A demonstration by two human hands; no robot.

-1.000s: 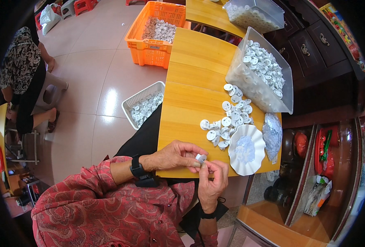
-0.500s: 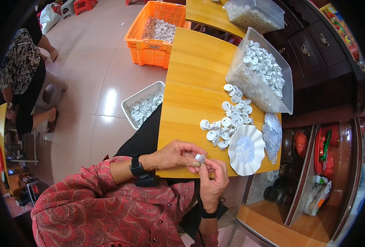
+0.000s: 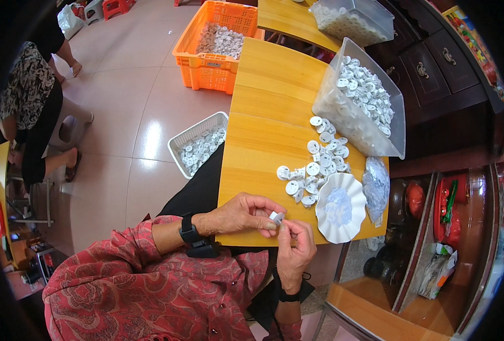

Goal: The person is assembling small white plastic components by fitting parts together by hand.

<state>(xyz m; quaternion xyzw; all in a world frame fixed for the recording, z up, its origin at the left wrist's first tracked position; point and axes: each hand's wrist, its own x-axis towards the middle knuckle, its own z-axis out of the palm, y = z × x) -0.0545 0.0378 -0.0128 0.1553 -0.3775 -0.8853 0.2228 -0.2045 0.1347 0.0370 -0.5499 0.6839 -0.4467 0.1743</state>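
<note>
Above the table's near edge, my left hand (image 3: 241, 216) is closed in a pinch around a small white round plastic part (image 3: 277, 216). Against the same part press the fingertips of my right hand (image 3: 295, 250), closed thumb to finger; anything tiny between them is too small to make out. Just right of my hands sits a white scalloped dish (image 3: 324, 215) holding small pale blue bits (image 3: 338, 207). Beyond the dish, a loose heap of similar white parts (image 3: 313, 169) lies on the yellow wooden table (image 3: 263, 113).
A clear bin (image 3: 343, 113) full of white parts stands at the table's far right, near a plastic bag (image 3: 375, 184). Left of the table are a white basket (image 3: 174, 149) and an orange crate (image 3: 206, 71). Dark drawers and shelves border the right. Other people sit at far left.
My right fingertips have shifted very slightly against the white part; my left hand keeps its place. At the upper left, another person's feet have moved.
</note>
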